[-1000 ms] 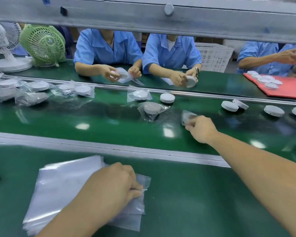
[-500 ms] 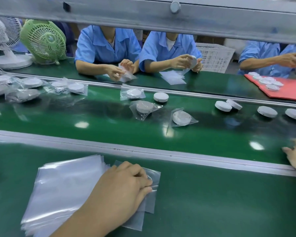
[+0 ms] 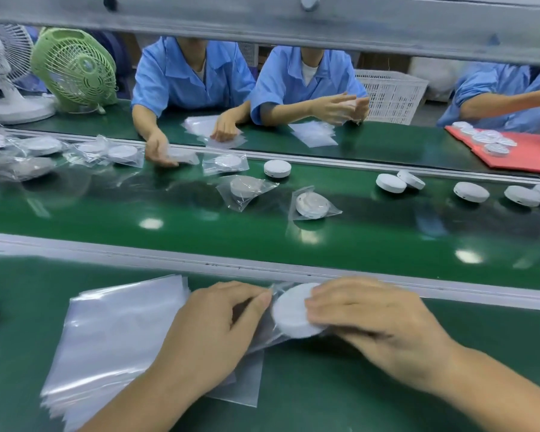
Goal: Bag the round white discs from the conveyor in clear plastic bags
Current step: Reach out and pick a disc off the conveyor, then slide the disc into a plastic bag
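My right hand (image 3: 374, 319) grips a round white disc (image 3: 292, 313) just in front of the conveyor's near rail, its left edge at the mouth of a clear plastic bag (image 3: 264, 330). My left hand (image 3: 212, 332) pinches that bag's opening and lies over a stack of clear bags (image 3: 116, 332) on the green bench. On the conveyor belt (image 3: 200, 226) lie several bagged discs, one of them the nearest bagged disc (image 3: 312, 205), and bare white discs such as a pair of bare discs (image 3: 391, 183) to the right.
Three people in blue shirts work across the belt, one hand (image 3: 159, 151) reaching onto it. A green fan (image 3: 75, 68) and a white fan (image 3: 3, 63) stand at the far left. A red tray (image 3: 518, 152) with discs and a white crate (image 3: 390, 95) sit at the far right.
My right hand has come back from the right side of the belt with a white disc and brought it to the bag. My left hand has lifted one bag's opening off the stack.
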Action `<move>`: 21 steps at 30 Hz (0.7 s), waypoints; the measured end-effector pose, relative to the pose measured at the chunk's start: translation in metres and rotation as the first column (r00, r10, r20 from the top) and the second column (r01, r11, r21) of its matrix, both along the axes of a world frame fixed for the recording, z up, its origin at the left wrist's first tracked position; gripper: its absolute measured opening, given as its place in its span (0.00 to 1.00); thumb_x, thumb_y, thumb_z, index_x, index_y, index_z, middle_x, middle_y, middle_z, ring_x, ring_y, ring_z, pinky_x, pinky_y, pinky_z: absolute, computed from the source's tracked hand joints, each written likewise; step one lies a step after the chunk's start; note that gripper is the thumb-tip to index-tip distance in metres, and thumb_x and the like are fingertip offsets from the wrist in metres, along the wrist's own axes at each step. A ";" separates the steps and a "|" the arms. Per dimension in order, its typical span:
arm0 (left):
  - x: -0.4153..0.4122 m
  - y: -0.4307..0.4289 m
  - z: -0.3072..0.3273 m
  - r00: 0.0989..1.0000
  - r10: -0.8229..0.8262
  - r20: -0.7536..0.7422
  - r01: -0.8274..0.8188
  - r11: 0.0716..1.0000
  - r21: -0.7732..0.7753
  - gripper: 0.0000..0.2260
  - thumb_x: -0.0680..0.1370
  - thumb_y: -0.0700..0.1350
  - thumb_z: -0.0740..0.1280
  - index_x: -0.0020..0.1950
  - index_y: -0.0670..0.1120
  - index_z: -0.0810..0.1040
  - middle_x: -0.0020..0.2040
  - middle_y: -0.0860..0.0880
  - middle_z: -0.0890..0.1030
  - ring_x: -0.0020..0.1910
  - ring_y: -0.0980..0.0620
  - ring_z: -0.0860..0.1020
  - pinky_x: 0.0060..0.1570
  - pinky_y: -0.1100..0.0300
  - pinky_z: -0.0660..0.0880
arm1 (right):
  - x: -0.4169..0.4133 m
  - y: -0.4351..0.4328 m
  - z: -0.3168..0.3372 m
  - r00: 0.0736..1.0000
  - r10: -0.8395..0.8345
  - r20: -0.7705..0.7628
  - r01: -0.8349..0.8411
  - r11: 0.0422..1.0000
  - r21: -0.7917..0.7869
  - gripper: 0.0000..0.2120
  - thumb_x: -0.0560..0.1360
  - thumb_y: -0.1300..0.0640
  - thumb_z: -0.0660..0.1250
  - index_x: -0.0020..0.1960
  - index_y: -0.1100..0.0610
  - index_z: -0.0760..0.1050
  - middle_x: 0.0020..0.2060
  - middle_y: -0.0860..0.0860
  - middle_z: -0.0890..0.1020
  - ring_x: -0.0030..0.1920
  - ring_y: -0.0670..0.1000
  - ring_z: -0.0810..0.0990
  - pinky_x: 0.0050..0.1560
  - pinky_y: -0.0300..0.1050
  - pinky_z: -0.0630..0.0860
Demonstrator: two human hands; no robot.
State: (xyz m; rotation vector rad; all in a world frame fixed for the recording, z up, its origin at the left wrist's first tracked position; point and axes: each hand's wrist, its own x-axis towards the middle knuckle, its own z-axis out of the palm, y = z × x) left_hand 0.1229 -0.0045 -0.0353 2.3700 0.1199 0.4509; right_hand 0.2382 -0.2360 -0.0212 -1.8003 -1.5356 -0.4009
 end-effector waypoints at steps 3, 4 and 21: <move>-0.004 -0.007 0.008 0.958 -0.285 -0.011 0.257 0.880 -0.400 0.16 0.75 0.67 0.67 0.61 0.66 0.80 0.57 0.64 0.83 0.57 0.61 0.81 0.55 0.57 0.79 | -0.018 0.018 0.004 0.987 -0.029 -0.155 0.048 0.992 0.118 0.08 0.73 0.56 0.78 0.51 0.58 0.87 0.50 0.47 0.88 0.53 0.46 0.86 0.55 0.43 0.81; -0.005 -0.009 0.010 0.938 -0.346 -0.010 0.303 0.833 -0.463 0.21 0.72 0.65 0.72 0.64 0.65 0.78 0.59 0.63 0.82 0.60 0.61 0.80 0.56 0.61 0.78 | -0.021 0.021 0.004 0.970 -0.076 -0.232 0.114 0.981 0.157 0.08 0.72 0.53 0.78 0.49 0.54 0.87 0.50 0.45 0.88 0.55 0.45 0.85 0.57 0.42 0.80; -0.007 0.013 0.007 0.957 -0.098 -0.273 0.207 0.891 0.404 0.21 0.70 0.74 0.61 0.61 0.72 0.71 0.55 0.69 0.72 0.52 0.68 0.71 0.50 0.65 0.72 | 0.175 0.027 0.006 0.495 -0.803 -0.331 0.766 0.584 -0.270 0.12 0.78 0.63 0.68 0.54 0.50 0.87 0.50 0.50 0.87 0.47 0.52 0.82 0.49 0.32 0.70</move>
